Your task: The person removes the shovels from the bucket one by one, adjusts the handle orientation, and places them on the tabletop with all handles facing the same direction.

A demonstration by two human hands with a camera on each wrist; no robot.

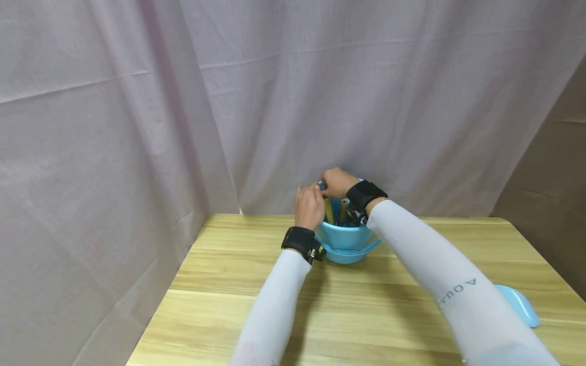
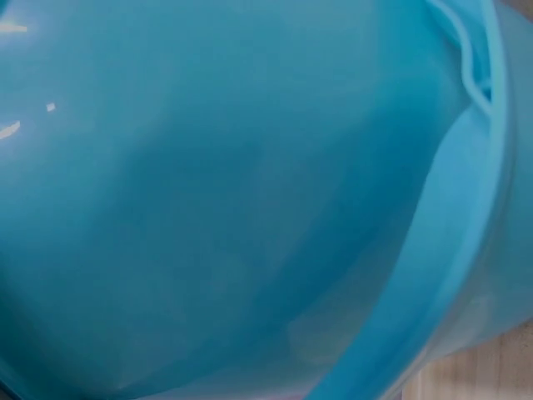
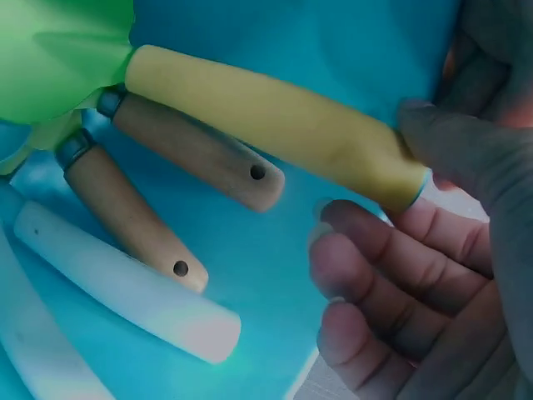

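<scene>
A light blue bucket stands on the wooden table near its far edge. Utensils stand inside it: a yellow handle, two wooden handles, a white handle and a green part. My right hand reaches over the bucket's top and pinches the end of the yellow handle. My left hand sits at the bucket's left rim with its fingers curled over it, touching the right hand. The left wrist view is filled by the bucket's outer wall.
A light blue oval object lies on the table at the right, partly behind my right sleeve. Pale curtain hangs close behind the bucket and along the left side. The table's left edge drops off beside the curtain.
</scene>
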